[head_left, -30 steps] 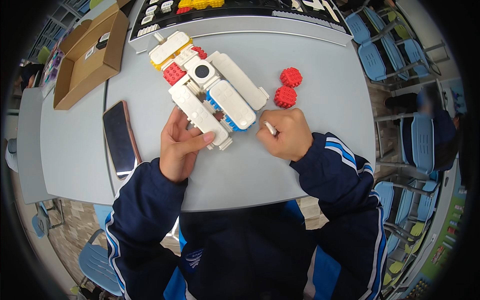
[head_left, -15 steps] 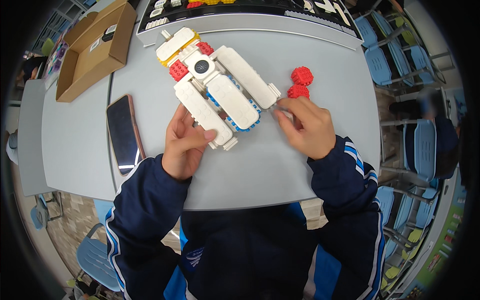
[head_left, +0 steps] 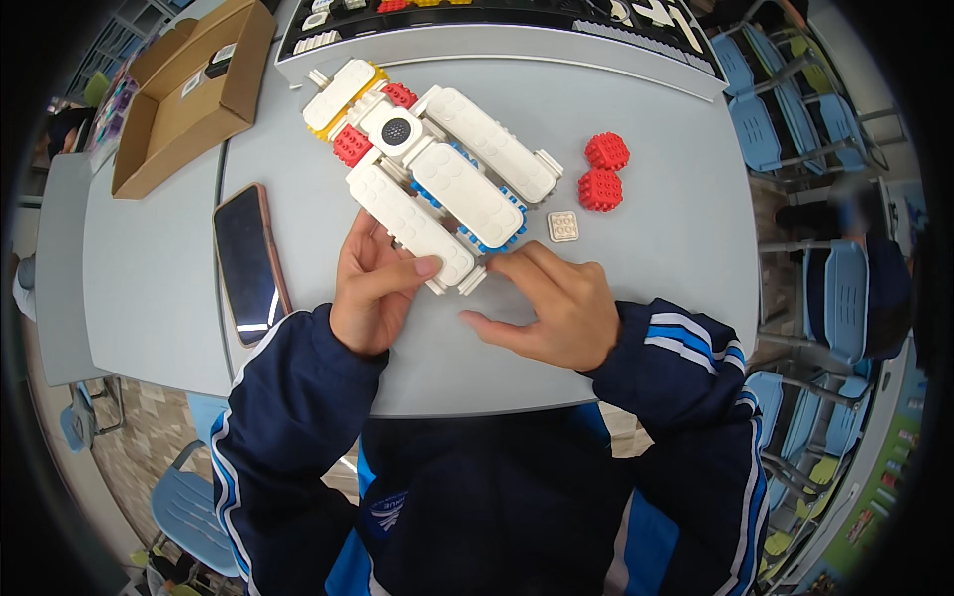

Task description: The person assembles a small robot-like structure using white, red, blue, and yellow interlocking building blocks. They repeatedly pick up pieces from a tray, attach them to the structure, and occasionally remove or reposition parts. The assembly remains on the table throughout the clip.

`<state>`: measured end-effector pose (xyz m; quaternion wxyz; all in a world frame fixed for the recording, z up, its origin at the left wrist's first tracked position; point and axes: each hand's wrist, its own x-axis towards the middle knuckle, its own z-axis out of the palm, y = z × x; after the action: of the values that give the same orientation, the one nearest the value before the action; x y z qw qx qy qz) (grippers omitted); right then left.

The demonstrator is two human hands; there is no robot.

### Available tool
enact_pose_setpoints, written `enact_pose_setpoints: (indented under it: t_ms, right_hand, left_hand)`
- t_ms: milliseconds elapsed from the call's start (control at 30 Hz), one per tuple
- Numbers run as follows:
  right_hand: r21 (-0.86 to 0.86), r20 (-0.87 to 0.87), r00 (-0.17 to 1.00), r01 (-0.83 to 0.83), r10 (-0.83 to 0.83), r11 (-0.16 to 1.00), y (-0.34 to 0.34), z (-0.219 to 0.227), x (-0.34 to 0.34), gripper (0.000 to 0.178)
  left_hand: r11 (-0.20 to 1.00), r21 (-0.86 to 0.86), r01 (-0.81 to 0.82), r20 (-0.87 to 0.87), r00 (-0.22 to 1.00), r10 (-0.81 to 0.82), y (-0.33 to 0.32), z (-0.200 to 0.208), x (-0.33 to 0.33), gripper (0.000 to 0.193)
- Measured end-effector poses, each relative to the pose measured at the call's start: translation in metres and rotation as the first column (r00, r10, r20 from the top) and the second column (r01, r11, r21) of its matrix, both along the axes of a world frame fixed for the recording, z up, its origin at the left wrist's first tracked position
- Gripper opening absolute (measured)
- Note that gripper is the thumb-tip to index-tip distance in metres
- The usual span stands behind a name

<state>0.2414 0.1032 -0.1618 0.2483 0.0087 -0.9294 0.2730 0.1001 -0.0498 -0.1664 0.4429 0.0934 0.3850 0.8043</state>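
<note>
A building-block model [head_left: 465, 189] of long white blocks with blue, red and yellow parts lies tilted over the table. My left hand [head_left: 378, 283] grips its near white block, thumb on top and fingers beneath. My right hand [head_left: 556, 303] is close to that block's lower end, thumb and forefinger spread apart, with nothing seen between them; whether the forefinger touches the model I cannot tell. A small square white studded piece [head_left: 562, 226] lies on the table right of the model. Beyond it sit two red studded blocks [head_left: 600, 190], one behind the other.
A parts tray [head_left: 497, 45] with a white rim stands along the far side. At left lie a phone [head_left: 248, 260] and an open cardboard box [head_left: 189, 109]. The grey table [head_left: 676, 248] ends just in front of me. Blue chairs [head_left: 845, 298] stand at the right.
My right hand has come down and left from the model's right block to the near block's end, its fingers parting. The small white piece now lies on the table. The model has shifted slightly.
</note>
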Motion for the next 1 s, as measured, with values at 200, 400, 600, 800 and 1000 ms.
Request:
enact_pose_setpoints:
  t_ms: [200,400,600,800,1000]
  right_hand:
    - [-0.028,0.161,0.986,0.051,-0.046,0.998,-0.006,0.008,-0.013,0.040]
    - [-0.099,0.344,0.939,0.017,0.018,0.995,-0.001,0.019,-0.020,0.034]
    - [-0.135,0.252,0.968,0.035,0.001,0.990,-0.004,0.017,-0.021,0.026]
    - [-0.083,0.167,0.984,0.074,-0.059,0.994,-0.007,0.005,-0.019,0.025]
    - [-0.067,0.098,0.994,0.063,-0.056,0.996,-0.006,-0.001,-0.020,0.017]
  left_hand:
    - [1.000,-0.011,-0.027,-0.026,0.999,0.027,0.001,0.002,0.005,0.080]
    - [0.999,-0.020,-0.037,-0.023,0.999,0.036,0.002,0.002,0.006,0.081]
    - [0.999,-0.042,-0.020,-0.047,0.999,0.018,0.002,0.001,0.007,0.081]
    - [0.998,-0.055,-0.023,-0.028,0.999,0.021,0.004,0.005,0.010,0.082]
    - [0.998,-0.044,-0.051,0.005,0.999,0.052,0.002,0.004,0.006,0.081]
